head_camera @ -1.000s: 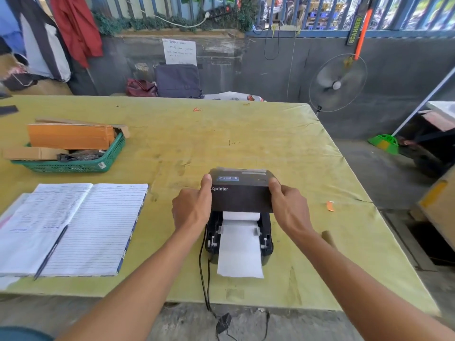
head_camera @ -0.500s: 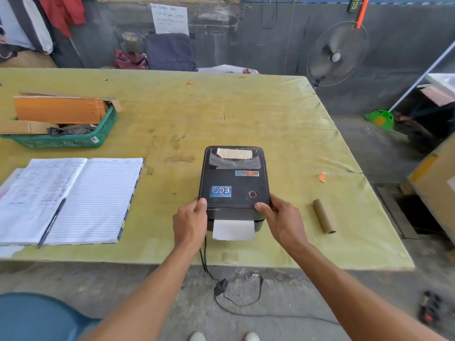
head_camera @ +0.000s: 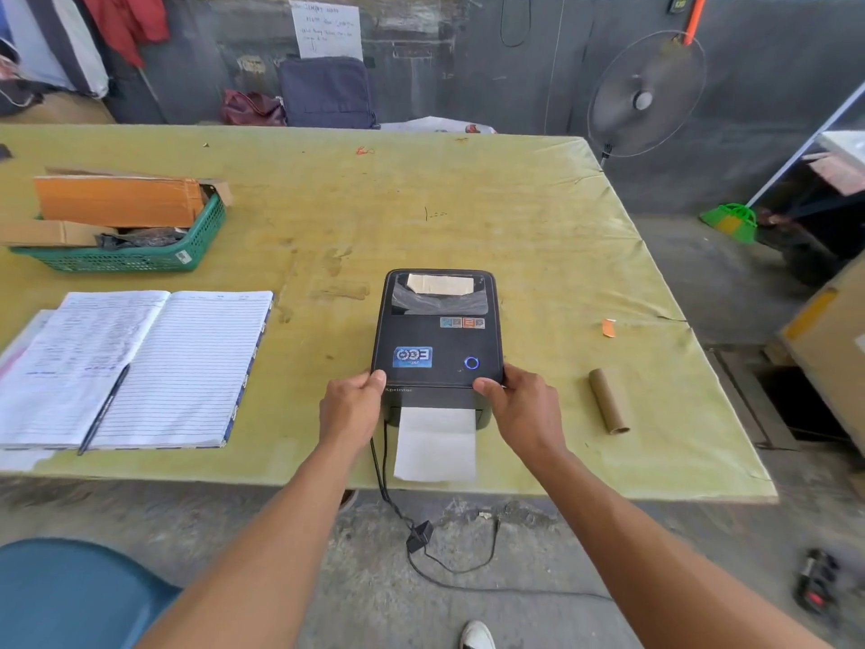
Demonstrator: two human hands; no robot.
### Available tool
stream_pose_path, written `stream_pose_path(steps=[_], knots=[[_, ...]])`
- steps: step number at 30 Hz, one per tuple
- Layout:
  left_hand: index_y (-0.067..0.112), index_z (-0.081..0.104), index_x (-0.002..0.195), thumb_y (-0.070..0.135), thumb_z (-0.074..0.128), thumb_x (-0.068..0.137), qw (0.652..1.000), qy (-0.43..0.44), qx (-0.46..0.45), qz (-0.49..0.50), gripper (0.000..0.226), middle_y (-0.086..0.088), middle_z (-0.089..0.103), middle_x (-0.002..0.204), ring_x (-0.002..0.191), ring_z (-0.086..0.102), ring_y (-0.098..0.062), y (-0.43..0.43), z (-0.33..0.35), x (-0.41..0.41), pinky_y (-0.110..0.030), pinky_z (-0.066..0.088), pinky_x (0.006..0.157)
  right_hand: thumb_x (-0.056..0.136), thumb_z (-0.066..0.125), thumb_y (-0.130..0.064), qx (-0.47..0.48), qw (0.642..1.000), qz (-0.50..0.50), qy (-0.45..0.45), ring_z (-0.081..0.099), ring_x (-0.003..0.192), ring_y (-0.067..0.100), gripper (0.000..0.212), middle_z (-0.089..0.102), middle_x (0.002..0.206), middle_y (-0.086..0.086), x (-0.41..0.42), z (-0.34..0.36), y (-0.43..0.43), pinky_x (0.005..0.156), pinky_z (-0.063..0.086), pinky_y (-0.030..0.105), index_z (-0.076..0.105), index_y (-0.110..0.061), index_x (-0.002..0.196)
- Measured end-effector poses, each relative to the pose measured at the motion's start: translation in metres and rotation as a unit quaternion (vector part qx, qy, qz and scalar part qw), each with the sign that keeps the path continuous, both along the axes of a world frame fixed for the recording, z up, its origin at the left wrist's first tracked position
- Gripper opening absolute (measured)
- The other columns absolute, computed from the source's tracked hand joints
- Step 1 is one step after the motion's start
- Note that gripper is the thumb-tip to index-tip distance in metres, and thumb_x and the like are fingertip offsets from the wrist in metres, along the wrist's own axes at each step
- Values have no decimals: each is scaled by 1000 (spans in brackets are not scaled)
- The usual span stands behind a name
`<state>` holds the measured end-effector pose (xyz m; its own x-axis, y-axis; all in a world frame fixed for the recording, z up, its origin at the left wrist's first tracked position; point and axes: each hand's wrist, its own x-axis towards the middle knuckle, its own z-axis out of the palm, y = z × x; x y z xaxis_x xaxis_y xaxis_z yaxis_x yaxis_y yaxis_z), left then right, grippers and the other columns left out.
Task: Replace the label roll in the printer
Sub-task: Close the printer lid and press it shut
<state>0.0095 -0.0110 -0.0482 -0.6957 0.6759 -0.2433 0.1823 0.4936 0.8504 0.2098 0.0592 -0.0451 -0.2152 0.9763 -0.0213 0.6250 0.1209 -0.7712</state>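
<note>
The printer (head_camera: 437, 334) is seen at the centre of the frame, set near the lower edge of the counter (head_camera: 468, 203), with its lid closed and a blue ring lit on top. The left hand (head_camera: 352, 407) is laid against its lower left corner and the right hand (head_camera: 524, 409) against its lower right corner; each grip is pressed onto the lid's front edge, thumbs on top, the remaining fingers partly hidden at the sides. A strip of white label paper (head_camera: 436, 442) is fed out of the front slot and lies flat between the two hands, reaching the counter's edge. Through the lid's window, at the printer's upper end, a pale roll (head_camera: 440, 284) is glimpsed (its detail cannot be made out). An empty core (head_camera: 608, 401) is left lying right of the printer, apart from it. At left, an open notebook (head_camera: 140, 367) with a pen (head_camera: 104, 409) across it is placed, and a green basket (head_camera: 140, 260) is seen above it. A cable (head_camera: 388, 484) is hung from the printer to the floor.
</note>
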Motion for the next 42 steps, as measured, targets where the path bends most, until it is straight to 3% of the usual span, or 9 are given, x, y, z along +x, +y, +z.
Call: stream_pose_path(steps=[3,9,13,16,21,25,28,34,42], knots=[[26,57,58,34,59,94,999,-27,-34,-4,37,6,53,66,78,52,-24,1,6,-3,-39,50,81,92,66,-32,-38,999,-19,9,50,67,28,20,60,65,-1,-1,5,0,48,32,27,71,-12,92],[24,40,54,26,64,90,998,-48,-47,5,43,0,49,63,73,49,-24,5,19,-8,-35,48,70,89,70,-28,-105,991,-72,38,64,84,32,24,74,89,10,-8,18,-5,69,50,36,73,-9,102],[24,40,54,24,64,90,997,-54,-47,23,44,0,51,63,73,54,-25,5,24,-5,-43,55,83,86,74,-31,-143,983,-103,41,69,85,32,14,70,82,8,-11,23,-2,76,58,41,67,-20,85],[23,40,54,22,64,89,997,-65,-45,20,42,-4,58,73,76,59,-26,4,23,-4,-42,55,83,84,75,-35,-178,975,-127,48,72,87,34,27,68,80,4,-12,24,-3,69,60,41,56,-26,68],[23,42,57,17,62,86,996,-74,-51,21,36,-7,60,83,74,58,-23,7,24,-8,-34,49,68,82,76,-36,-195,969,-142,61,72,87,35,22,70,84,8,-13,24,-4,62,57,35,63,-22,72],[19,47,60,13,62,85,993,-96,-66,18,29,-9,62,87,76,59,-25,8,29,-7,-38,53,75,80,78,-37,-207,965,-148,66,73,88,35,22,67,78,7,-12,24,-4,66,59,39,66,-19,76],[11,59,79,8,60,84,992,-99,-79,7,6,-11,68,102,88,69,-31,12,36,-6,-34,47,73,80,78,-37,-211,964,-148,70,73,87,35,24,65,74,4,-11,23,-3,71,60,42,64,-19,74],[0,64,104,4,58,86,991,-58,-116,-10,18,-14,68,111,97,69,-34,19,38,-7,-42,53,87,78,82,-37,-236,958,-145,70,72,79,27,33,71,89,7,-10,27,4,73,59,43,60,-19,94],[4,58,96,1,59,90,990,-74,-117,-8,7,-10,64,100,91,72,-29,21,43,-5,-27,43,52,77,82,-39,-232,960,-149,56,72,78,27,32,73,93,9,-11,25,6,73,59,42,55,-24,74]])
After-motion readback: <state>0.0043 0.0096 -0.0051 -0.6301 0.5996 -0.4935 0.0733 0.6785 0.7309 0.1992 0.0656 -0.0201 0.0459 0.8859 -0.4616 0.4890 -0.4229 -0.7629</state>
